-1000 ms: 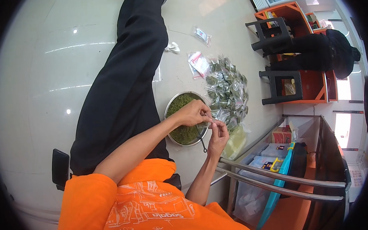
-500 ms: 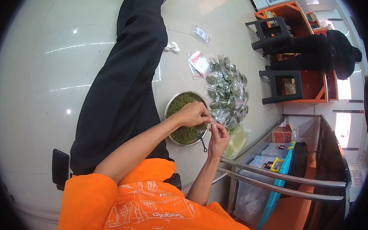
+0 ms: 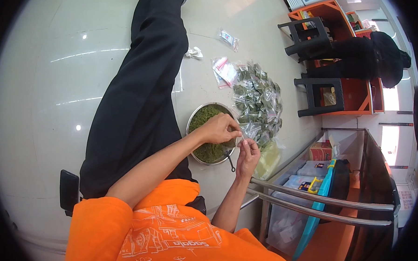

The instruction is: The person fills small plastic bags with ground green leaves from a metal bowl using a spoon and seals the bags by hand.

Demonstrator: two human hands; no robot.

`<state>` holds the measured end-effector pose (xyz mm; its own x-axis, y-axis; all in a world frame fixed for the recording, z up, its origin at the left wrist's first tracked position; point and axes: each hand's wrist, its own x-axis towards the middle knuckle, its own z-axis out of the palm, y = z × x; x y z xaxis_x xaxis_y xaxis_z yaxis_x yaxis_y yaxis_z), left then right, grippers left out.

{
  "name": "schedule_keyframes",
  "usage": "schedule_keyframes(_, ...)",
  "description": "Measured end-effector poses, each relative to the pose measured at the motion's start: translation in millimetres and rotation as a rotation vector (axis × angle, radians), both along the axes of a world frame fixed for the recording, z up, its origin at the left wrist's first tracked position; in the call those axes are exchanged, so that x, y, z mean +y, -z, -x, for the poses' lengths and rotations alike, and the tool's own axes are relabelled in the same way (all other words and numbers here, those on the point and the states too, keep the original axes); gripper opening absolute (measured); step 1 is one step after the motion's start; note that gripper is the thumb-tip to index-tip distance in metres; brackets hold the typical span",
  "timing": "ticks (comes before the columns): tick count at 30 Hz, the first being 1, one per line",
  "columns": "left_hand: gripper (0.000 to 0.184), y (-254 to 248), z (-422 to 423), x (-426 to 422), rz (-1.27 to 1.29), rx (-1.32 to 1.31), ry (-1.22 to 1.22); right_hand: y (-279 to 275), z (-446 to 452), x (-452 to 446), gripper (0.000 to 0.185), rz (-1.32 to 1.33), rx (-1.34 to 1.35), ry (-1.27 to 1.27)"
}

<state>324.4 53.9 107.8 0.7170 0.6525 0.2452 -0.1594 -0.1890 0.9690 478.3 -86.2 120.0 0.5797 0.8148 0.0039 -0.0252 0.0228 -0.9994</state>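
Observation:
My left hand [image 3: 218, 128] is closed in a pinch above the metal bowl [image 3: 188, 126], which holds chopped green leafy stuff [image 3: 209, 151]. Close beside it, the fingertips of my right hand [image 3: 248, 157] are pinched too. Between both sets of fingertips is a small clear plastic bag [image 3: 241, 137], largely hidden by the fingers. A dark-handled utensil [image 3: 231, 163] leans over the bowl's near right rim, its other end hard to see. Many small clear bags filled with green [image 3: 258, 100] lie heaped right of the bowl.
A yellowish plastic bag [image 3: 268, 160] lies beside my right hand. Beyond the heap are flat clear bags [image 3: 225, 73], another packet [image 3: 228, 40] and crumpled white tissue [image 3: 194, 52]. A metal-railed rack [image 3: 322, 205] stands at right. Farther off, a person in black [image 3: 355, 59] is near stools [image 3: 317, 98].
Both hands stay over the bowl's right edge. Their fingertips have moved slightly apart, and a bit more of the clear bag shows between them.

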Motion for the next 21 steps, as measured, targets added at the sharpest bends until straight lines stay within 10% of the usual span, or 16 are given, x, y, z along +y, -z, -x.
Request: schedule_keyframes(21, 0.023, 11.4, -11.1, -4.5, -0.006, -0.041, -0.024, -0.9, 15.4, -0.7, 0.009, 0.121, -0.192, 0.049)
